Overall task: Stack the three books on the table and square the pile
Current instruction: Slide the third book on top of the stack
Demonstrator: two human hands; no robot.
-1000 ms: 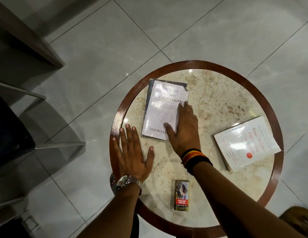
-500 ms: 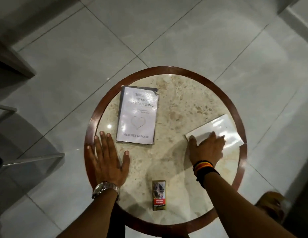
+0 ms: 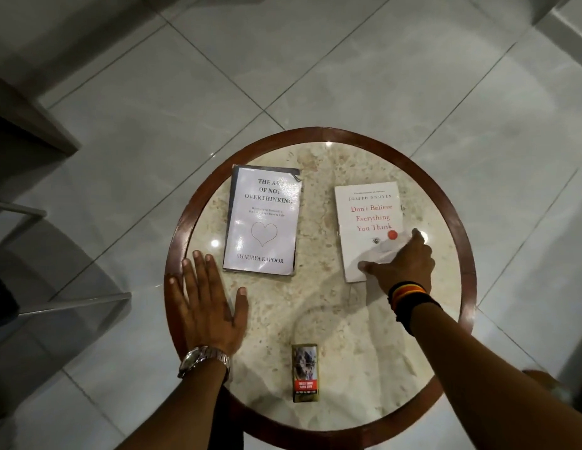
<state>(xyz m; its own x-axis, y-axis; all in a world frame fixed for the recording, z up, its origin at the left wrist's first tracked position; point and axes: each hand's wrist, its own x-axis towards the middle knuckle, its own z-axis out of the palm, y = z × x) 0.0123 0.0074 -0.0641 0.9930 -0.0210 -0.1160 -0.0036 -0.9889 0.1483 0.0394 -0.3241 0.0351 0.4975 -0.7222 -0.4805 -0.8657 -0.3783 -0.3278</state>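
Observation:
A pale lilac book point(image 3: 262, 219) titled "The Art of Not Overthinking" lies flat on the left half of the round marble table point(image 3: 315, 133). To its right, a gap apart, lies a white book point(image 3: 367, 216) with red lettering. My right hand point(image 3: 401, 264) presses on this book's near right corner, thumb on the cover near the front edge, fingers reaching over its right side. My left hand point(image 3: 206, 306) rests flat on the table's left rim, fingers spread, just in front of the lilac book and not touching it. Only two books are in view.
A small upright printed pack point(image 3: 304, 373) stands near the table's front edge, between my forearms. The table has a raised dark wooden rim. Metal chair legs point(image 3: 72, 300) and a dark seat sit on the tiled floor at left. A brown object point(image 3: 543, 381) shows at right.
My right hand went from the lilac book to the white book and turned it from slanted to roughly parallel with the lilac one. My left hand stayed put.

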